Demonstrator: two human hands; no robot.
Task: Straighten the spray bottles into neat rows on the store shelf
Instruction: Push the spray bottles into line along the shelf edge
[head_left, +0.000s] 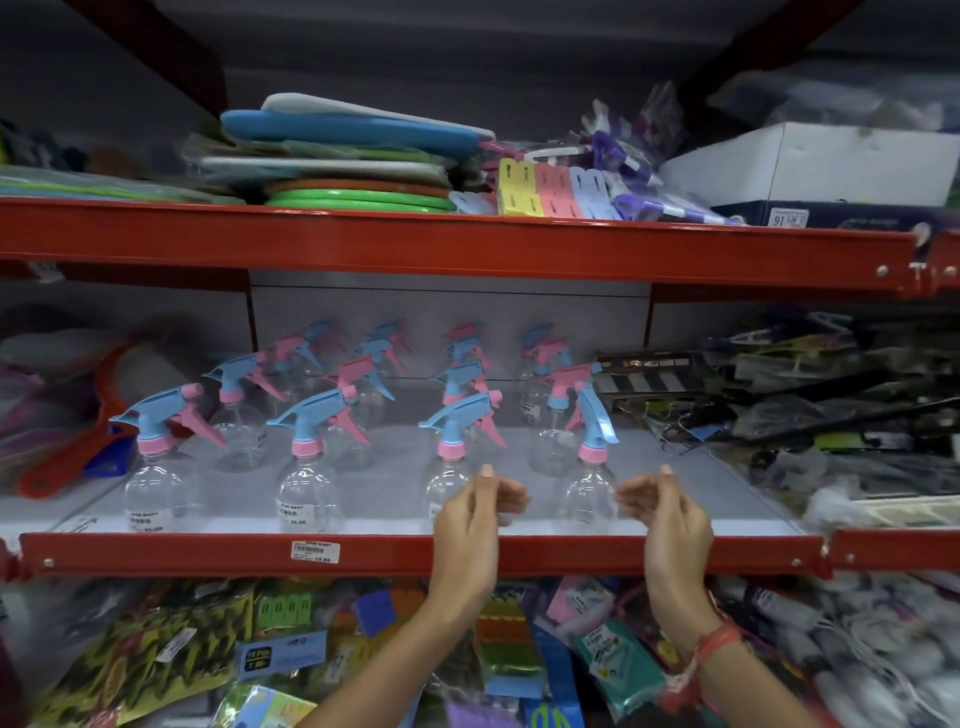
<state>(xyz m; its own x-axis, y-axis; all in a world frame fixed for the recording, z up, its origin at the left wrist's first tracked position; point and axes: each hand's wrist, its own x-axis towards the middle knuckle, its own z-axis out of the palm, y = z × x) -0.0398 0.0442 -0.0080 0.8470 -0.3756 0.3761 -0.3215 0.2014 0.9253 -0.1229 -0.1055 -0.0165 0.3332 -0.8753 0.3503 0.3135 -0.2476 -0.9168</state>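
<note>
Several clear spray bottles with blue and pink trigger heads stand in four rows on the middle white shelf (395, 488). Most nozzles point left. The front bottle of the rightmost row (589, 483) has its head turned differently, trigger pointing forward and right. The front bottle of the third row (451, 467) stands just left of it. My left hand (475, 512) hovers beside the third row's front bottle, fingers loosely curled, holding nothing. My right hand (662, 512) is just right of the rightmost front bottle, fingers curled and apart from it.
The red shelf front rail (208, 553) carries a price tag (315, 552). Packaged goods crowd the right of the shelf (831, 405); a red and blue tool (83, 447) lies at left. The upper shelf holds stacked flat items and clothes pegs (545, 195). Packets fill the shelf below.
</note>
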